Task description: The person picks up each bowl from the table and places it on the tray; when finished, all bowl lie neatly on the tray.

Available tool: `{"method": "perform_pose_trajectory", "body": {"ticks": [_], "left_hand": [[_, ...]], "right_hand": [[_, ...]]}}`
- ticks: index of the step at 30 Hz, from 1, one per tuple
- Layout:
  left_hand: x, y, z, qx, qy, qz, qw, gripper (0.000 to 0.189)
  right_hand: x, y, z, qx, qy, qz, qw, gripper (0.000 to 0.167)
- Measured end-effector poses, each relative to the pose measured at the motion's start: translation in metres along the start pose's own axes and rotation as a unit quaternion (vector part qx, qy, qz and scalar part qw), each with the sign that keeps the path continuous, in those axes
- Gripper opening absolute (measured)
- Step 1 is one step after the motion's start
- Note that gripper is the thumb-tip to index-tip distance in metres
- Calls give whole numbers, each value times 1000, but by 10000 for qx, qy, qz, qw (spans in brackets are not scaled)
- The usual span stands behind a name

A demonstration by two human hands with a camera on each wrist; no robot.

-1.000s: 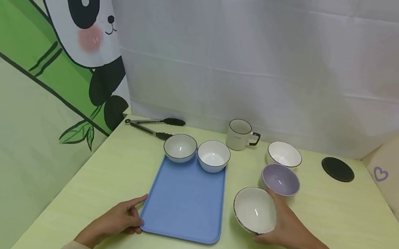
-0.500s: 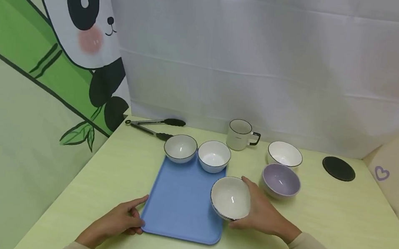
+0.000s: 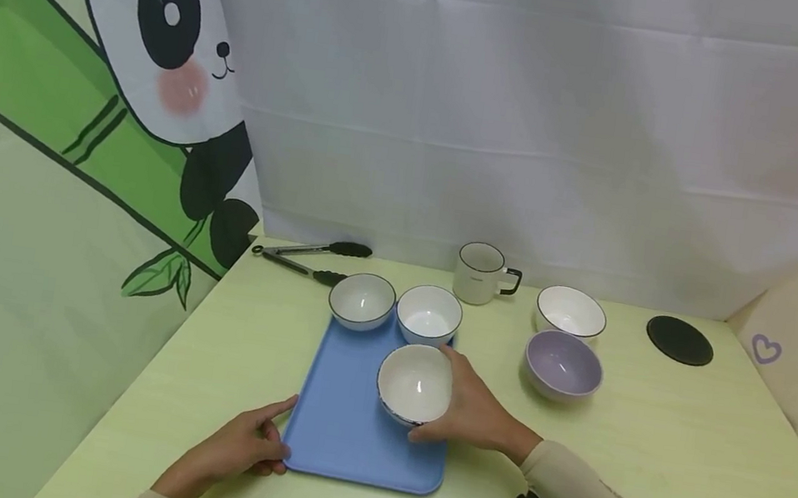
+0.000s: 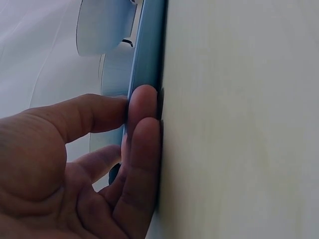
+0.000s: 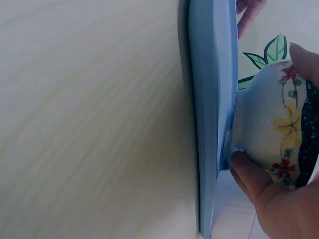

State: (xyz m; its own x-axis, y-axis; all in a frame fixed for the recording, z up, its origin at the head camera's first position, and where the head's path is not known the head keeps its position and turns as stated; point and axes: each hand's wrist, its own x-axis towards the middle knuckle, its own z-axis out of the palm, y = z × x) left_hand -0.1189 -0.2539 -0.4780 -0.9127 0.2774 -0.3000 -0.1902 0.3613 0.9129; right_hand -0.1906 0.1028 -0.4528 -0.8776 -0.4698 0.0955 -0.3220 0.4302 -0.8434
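My right hand (image 3: 476,411) grips a white bowl (image 3: 413,384) by its right side, over the middle right of the blue tray (image 3: 336,438). In the right wrist view the bowl's outside (image 5: 271,124) carries painted flowers and a dark speckled band at the rim; its foot is right at the tray's surface. My left hand (image 3: 236,450) pinches the tray's left edge near its front corner. The left wrist view has the thumb on the tray's rim (image 4: 149,45) and fingertips against its side. Two dark-rimmed bowls, one greyish (image 3: 362,301) and one white (image 3: 429,314), stand at the tray's back end.
Behind the tray lie black-handled tongs (image 3: 307,260) and stands a white mug (image 3: 477,274). To the right are a purple bowl (image 3: 563,366), a white bowl (image 3: 571,309) behind it and a black round disc (image 3: 679,341). A white cloth (image 3: 461,123) hangs along the table's back.
My right hand has carried the flowered bowl leftward from beside the purple bowl to over the tray. My left hand has stayed at the tray's edge.
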Motion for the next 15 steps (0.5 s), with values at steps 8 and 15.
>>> {"method": "perform_pose_trajectory", "body": {"ticks": [8,15], "left_hand": [[-2,3,2,-1,20,-22,10000,83],[-3,3,1,-48,-6,19,10000,83]], "right_hand": [[17,2,16,125,-30,-121,9998,122],[23,5,24,61,-77,75,9999,130]]}}
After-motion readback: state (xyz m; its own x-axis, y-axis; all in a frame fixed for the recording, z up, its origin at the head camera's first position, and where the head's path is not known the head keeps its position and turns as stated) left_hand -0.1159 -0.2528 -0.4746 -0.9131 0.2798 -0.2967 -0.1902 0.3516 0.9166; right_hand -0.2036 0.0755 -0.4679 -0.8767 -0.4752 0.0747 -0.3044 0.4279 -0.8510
